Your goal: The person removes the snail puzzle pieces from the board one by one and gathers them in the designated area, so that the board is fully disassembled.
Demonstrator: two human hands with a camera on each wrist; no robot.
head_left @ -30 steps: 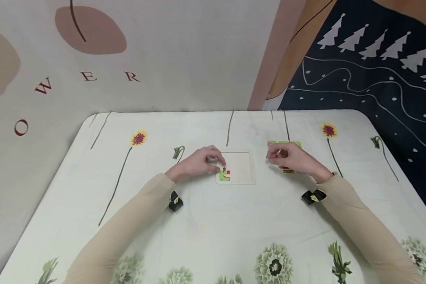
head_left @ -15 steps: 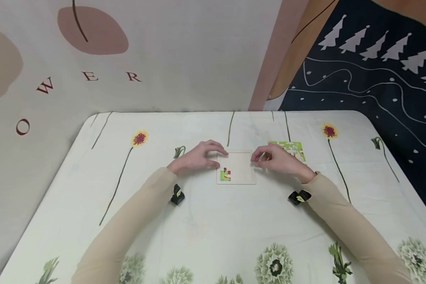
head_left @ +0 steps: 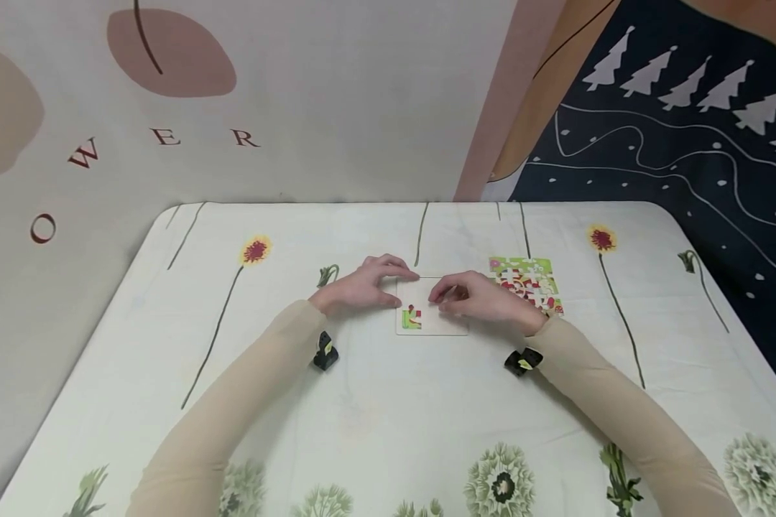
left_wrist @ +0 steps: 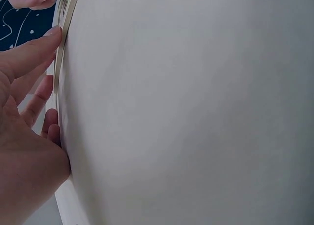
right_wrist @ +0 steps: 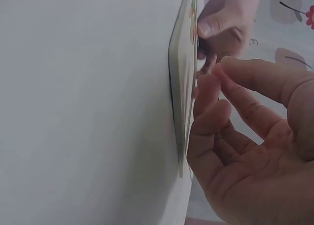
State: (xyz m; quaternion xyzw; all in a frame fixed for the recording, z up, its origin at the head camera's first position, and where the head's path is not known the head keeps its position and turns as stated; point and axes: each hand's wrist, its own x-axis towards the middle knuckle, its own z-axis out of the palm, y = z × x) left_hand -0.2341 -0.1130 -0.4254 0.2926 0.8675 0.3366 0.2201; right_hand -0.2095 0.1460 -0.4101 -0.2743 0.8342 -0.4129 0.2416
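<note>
A shallow pale puzzle tray (head_left: 442, 327) lies mid-table, with a small green-and-red section of puzzle (head_left: 412, 319) in its near left corner. My left hand (head_left: 367, 281) spreads at the tray's left side, its thumb against the left edge and its index finger at the far edge. In the left wrist view the thumb (left_wrist: 37, 51) touches the tray's rim. My right hand (head_left: 475, 296) is over the tray's right half, thumb and fingertips pinched together on a puzzle piece that the fingers mostly hide. The right wrist view shows those fingertips close over the tray (right_wrist: 181, 87).
Right of the tray lies a rectangle of green, red and white puzzle pieces (head_left: 524, 276), its near part overlapped by my right hand and wrist. A white flower-print cloth (head_left: 362, 402) covers the table. Patterned fabric (head_left: 362, 100) hangs behind its far edge.
My right hand has moved left from the group of puzzle pieces to over the tray, uncovering most of that group. The left hand has shifted from the puzzle section to the tray's far left corner.
</note>
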